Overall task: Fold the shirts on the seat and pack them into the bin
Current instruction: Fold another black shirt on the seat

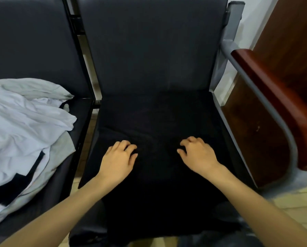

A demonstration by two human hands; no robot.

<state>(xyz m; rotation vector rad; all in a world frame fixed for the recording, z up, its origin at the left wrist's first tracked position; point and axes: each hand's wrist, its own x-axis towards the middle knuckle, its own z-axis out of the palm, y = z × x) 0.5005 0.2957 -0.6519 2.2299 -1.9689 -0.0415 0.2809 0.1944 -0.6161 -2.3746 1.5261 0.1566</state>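
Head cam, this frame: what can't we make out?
Bin: nowhere in the head view.
Black shirt: dark cloth on the dark chair; its outline, sleeves and folds are lost.
Pile of light shirts: cut off by the left edge and overlapping; count unclear.
Left hand and right hand: fingers curled and blurred on the black shirt; pinching or just resting, cannot tell.

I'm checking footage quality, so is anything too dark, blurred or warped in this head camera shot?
Head view: the black shirt nearly vanishes against the dark seat; the left hand and right hand have motion-blurred fingers; glare spots the wooden armrest, which the wide lens bows.
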